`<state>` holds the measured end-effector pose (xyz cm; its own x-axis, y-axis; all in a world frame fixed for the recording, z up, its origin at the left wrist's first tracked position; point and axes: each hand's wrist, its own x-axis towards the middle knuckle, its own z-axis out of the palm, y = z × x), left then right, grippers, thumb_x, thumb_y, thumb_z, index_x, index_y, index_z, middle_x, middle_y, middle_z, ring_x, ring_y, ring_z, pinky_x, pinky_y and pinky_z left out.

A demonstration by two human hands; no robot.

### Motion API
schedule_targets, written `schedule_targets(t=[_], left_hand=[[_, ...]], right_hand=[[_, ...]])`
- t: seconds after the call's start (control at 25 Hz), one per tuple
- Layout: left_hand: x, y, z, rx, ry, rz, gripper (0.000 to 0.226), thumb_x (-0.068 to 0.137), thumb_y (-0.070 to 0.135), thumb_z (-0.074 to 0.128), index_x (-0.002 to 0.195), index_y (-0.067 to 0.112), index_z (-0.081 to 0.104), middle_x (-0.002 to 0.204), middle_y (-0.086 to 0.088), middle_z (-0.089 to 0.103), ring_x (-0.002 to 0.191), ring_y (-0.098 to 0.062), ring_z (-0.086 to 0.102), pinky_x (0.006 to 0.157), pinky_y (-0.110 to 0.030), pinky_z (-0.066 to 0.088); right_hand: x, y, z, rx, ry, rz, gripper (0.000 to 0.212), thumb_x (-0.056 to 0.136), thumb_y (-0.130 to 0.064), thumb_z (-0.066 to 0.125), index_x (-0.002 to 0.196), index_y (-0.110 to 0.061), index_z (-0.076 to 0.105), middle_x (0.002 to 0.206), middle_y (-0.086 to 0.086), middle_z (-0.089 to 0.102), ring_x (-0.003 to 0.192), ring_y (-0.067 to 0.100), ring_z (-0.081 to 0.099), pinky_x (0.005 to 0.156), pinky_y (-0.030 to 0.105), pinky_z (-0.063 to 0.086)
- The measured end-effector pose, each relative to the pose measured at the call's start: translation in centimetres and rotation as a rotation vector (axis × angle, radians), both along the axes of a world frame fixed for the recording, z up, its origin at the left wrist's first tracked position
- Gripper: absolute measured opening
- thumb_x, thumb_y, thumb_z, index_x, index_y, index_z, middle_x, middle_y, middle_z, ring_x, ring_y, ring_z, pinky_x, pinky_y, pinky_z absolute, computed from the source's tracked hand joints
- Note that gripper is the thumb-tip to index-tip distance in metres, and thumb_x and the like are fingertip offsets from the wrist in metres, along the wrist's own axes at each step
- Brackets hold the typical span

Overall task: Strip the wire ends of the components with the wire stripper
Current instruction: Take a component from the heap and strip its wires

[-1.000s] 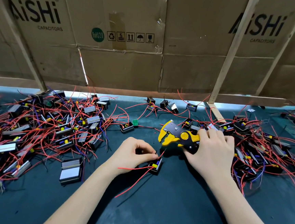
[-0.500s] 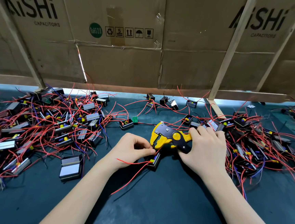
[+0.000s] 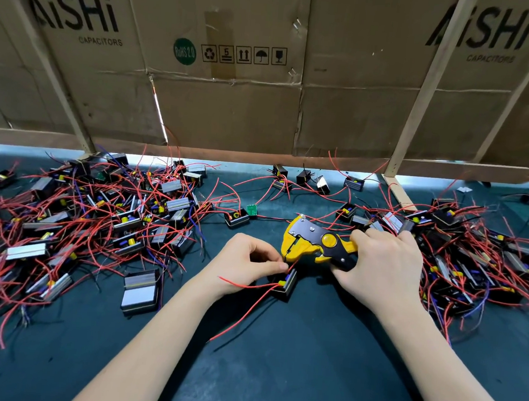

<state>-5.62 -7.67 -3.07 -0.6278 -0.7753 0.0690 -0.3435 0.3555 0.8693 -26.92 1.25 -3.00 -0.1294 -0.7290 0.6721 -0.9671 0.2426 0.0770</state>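
My right hand (image 3: 385,268) grips the handles of the yellow and black wire stripper (image 3: 312,241), whose jaws point left and down. My left hand (image 3: 244,264) pinches a thin red wire (image 3: 292,264) that runs into the stripper's jaws. That wire comes from a small black component (image 3: 286,283) lying on the dark mat just below the jaws, between my two hands. Two more red wires trail from this component toward me and to the left.
A large pile of black components with red wires (image 3: 94,227) covers the mat on the left. A second pile (image 3: 476,251) lies on the right, behind my right hand. A cardboard wall (image 3: 233,101) on wooden struts closes the back of the dark mat (image 3: 290,362).
The stripper in my right hand has moved left and down, and its jaws now meet the wire my left hand pinches. The component stays between my hands.
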Motion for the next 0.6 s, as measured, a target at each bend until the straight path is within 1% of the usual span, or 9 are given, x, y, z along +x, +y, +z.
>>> schedule_targets(t=[0.16,0.32,0.48,0.56,0.6], left_hand=[[-0.07,0.05,0.03,-0.012,-0.016,-0.007,0.011,0.082,0.016,0.077,0.073,0.011,0.075,0.079,-0.012,0.073,0.070,-0.009,0.058,0.074,-0.030,0.049],[-0.08,0.12,0.11,0.012,-0.004,-0.007,0.012,0.082,0.014,0.078,0.070,0.014,0.075,0.072,-0.004,0.072,0.066,-0.004,0.058,0.071,-0.018,0.046],[0.02,0.06,0.12,0.039,0.015,-0.005,0.011,0.080,0.014,0.079,0.071,0.012,0.075,0.078,-0.014,0.073,0.067,-0.008,0.058,0.071,-0.020,0.047],[0.11,-0.07,0.12,0.037,0.025,-0.013,0.013,0.080,0.014,0.079,0.068,0.016,0.075,0.077,-0.015,0.073,0.066,-0.007,0.058,0.069,-0.019,0.046],[0.15,-0.09,0.11,0.041,0.028,-0.015,0.014,0.080,0.013,0.079,0.067,0.017,0.075,0.076,-0.015,0.072,0.066,-0.007,0.058,0.069,-0.019,0.046]], right_hand=[[-0.20,0.03,0.07,0.001,0.004,0.013,0.045,0.050,-0.044,0.084,0.060,-0.011,0.055,0.058,0.005,0.056,0.057,0.029,0.058,0.066,0.035,0.036],[-0.18,0.06,-0.02,0.009,-0.005,0.019,0.049,0.046,-0.042,0.088,0.053,-0.012,0.051,0.051,0.005,0.052,0.048,0.028,0.054,0.059,0.030,0.033],[0.03,0.07,-0.07,-0.007,-0.045,0.005,0.050,0.041,-0.040,0.093,0.047,-0.012,0.052,0.044,0.005,0.051,0.039,0.028,0.053,0.052,0.023,0.027],[0.24,0.04,-0.10,-0.024,-0.051,-0.002,0.050,0.041,-0.040,0.094,0.047,-0.012,0.053,0.044,0.005,0.052,0.039,0.028,0.053,0.051,0.023,0.026],[0.30,0.00,-0.13,-0.032,-0.044,-0.002,0.050,0.041,-0.041,0.093,0.048,-0.012,0.053,0.046,0.005,0.054,0.041,0.028,0.055,0.051,0.024,0.027]])
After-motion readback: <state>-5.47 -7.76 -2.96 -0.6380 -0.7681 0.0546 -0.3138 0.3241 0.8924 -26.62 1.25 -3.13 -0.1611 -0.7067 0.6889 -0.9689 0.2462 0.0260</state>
